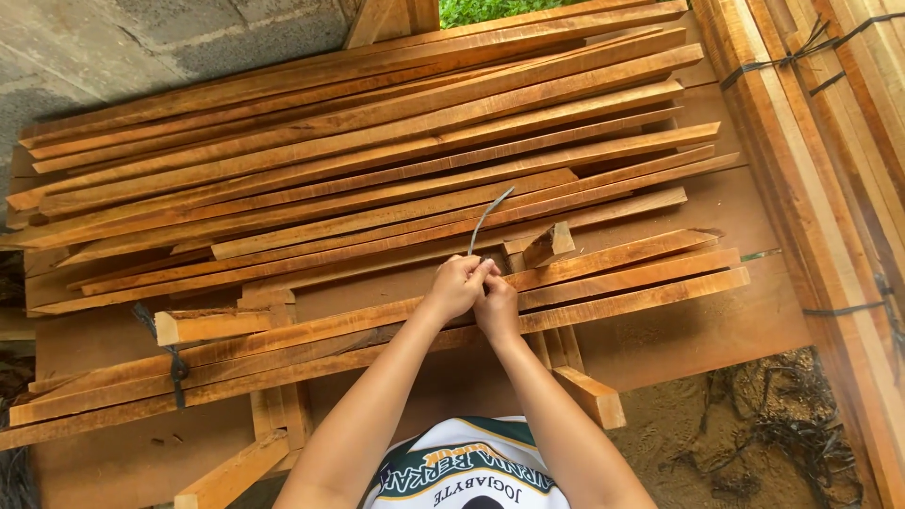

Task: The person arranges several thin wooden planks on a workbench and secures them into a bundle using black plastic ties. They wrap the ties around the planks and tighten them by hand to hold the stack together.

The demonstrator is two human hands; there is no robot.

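Observation:
Both my hands meet over a small bundle of long reddish-brown wooden slats [622, 278] lying across a workbench. My left hand [456, 286] is closed around a thin grey strap [487, 219] whose free end curves up and away from my fist. My right hand [497, 306] presses against the left, fingers curled on the same strap where it wraps the slats. A second dark strap [175, 366] binds the same bundle at its left end.
A large loose pile of slats [377, 151] covers the bench beyond my hands. Short offcut blocks [550, 243] lie near them. Strapped lumber stacks [830, 141] stand at the right. Dirt floor with tangled straps [792, 434] lies lower right; a concrete wall [141, 47] is upper left.

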